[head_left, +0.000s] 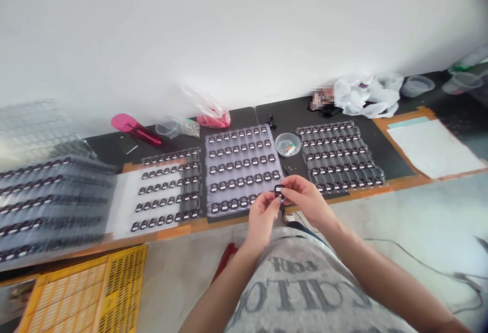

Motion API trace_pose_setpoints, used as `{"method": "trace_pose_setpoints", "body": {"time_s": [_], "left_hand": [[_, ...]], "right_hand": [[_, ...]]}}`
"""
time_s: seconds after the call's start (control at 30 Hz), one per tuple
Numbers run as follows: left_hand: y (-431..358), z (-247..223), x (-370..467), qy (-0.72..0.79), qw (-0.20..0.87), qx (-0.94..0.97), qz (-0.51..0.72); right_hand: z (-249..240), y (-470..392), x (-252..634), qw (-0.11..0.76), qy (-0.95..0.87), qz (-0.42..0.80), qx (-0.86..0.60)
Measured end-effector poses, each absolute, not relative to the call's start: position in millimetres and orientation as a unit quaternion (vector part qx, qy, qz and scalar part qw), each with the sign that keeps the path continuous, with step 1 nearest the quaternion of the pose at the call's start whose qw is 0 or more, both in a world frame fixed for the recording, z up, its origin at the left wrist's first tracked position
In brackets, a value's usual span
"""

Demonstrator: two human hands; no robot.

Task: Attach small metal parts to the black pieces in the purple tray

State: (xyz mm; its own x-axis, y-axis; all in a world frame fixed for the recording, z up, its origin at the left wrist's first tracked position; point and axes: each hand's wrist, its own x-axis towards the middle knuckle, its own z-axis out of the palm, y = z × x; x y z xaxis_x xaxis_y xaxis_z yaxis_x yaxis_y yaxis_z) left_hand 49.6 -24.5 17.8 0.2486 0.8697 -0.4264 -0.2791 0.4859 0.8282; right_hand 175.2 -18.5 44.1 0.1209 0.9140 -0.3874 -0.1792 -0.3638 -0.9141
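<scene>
Between the fingertips of both hands is a small black part with a white patch [279, 189], held in front of my body at the table's near edge. My left hand [263, 213] pinches its lower side, and my right hand [303, 198] grips it from the right. Just behind my hands lies a pale purple tray [244, 170] with rows of similar black parts. To its right is a round clear tub [287, 145] of small pieces. A dark tray [339, 156] of more black parts sits right of the tub.
Stacked trays [57, 195] fill the left end. Another tray of parts [190, 188] overlaps white paper [122, 206]. Along the wall are a pink object [127, 122], a red-filled bag [213, 118] and white plastic bags [368, 96]. A yellow crate [87, 292] stands below left; a cable [404, 251] crosses the floor.
</scene>
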Motion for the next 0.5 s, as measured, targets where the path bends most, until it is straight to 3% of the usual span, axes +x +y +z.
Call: {"method": "trace_pose_setpoints", "body": {"time_s": [0.5], "left_hand": [[-25.8, 22.1, 48.6, 0.447, 0.731, 0.318, 0.406]], "right_hand": [[47.6, -16.0, 179.5, 0.383, -0.529, 0.408, -0.638]]}}
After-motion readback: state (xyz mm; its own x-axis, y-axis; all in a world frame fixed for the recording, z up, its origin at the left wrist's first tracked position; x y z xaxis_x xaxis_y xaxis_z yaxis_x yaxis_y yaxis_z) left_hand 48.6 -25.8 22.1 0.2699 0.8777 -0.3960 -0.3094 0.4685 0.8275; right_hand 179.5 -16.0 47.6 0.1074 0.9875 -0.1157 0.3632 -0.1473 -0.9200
